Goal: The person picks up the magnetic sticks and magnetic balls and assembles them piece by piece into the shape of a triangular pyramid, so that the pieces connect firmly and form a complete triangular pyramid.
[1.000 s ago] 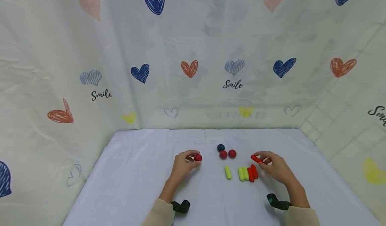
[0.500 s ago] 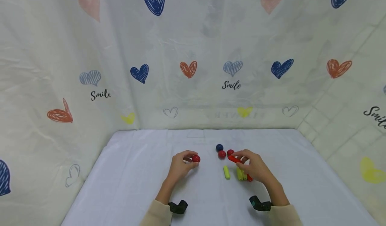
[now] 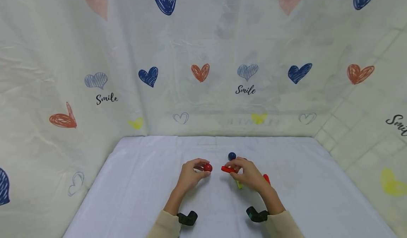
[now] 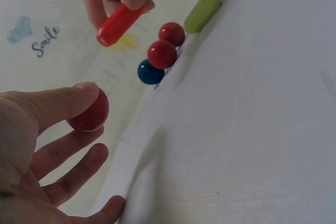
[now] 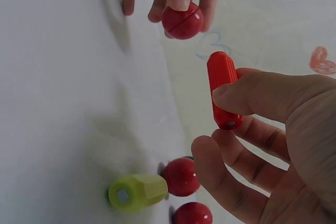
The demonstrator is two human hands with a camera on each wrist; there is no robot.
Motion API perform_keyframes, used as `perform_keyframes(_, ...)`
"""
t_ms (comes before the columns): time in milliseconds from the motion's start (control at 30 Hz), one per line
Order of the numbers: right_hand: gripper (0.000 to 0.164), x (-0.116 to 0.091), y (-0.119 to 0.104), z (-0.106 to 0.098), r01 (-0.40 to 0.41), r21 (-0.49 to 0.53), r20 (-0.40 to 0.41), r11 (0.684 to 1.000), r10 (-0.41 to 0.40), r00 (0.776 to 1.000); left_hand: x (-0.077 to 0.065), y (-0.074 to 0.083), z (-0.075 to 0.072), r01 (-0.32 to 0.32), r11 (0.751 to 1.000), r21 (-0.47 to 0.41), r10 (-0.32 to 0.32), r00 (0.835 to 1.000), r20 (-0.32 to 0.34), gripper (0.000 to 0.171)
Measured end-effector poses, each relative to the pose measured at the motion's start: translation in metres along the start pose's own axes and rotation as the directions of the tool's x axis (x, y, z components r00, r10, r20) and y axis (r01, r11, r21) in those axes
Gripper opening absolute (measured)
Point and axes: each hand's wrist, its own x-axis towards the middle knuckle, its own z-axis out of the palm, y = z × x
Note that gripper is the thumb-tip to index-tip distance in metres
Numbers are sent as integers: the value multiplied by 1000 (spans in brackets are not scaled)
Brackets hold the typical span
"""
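My left hand (image 3: 190, 174) pinches a glossy red ball (image 3: 208, 167) between thumb and fingers. Across from it, my right hand (image 3: 251, 176) holds a short ribbed red stick (image 3: 227, 169) by thumb and fingertips, its free end pointing at the ball with a small gap between. A grey spot marks the stick's near end in the right wrist view. Both pieces are raised over the table. Beyond the right hand lie a dark blue ball (image 4: 150, 72) and two red balls (image 4: 162, 54), mostly hidden in the head view.
Yellow-green sticks (image 4: 203, 12) lie on the white-covered table (image 3: 143, 195), partly behind the right hand in the head view. A red stick (image 3: 266, 178) shows beyond the right wrist. A white curtain (image 3: 203, 29) printed with hearts hangs behind.
My right hand has carried the red stick leftward, over the balls and sticks, up close to the red ball. The left hand has stayed almost still, still pinching its ball.
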Motion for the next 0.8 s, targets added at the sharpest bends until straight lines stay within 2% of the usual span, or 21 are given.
perform_keyframes(100,31,3,-5,5,17,8,5,1000,-17,1000,-2,1,1,8,1000,4,-8,1000,-1,34)
perform_keyframes(233,30,3,-8,13,-4,11,32,1000,3,999,-4,1,3,19,1000,19,-19,1000,18,35)
perform_keyframes(567,30,6,-12,23,10,6,41,1000,-10,999,-3,4,4,-36,999,31,35,999,32,33)
perform_keyframes(800,29,6,-11,24,2,9,40,1000,-2,999,-1,4,3,-36,998,41,33,996,78,34)
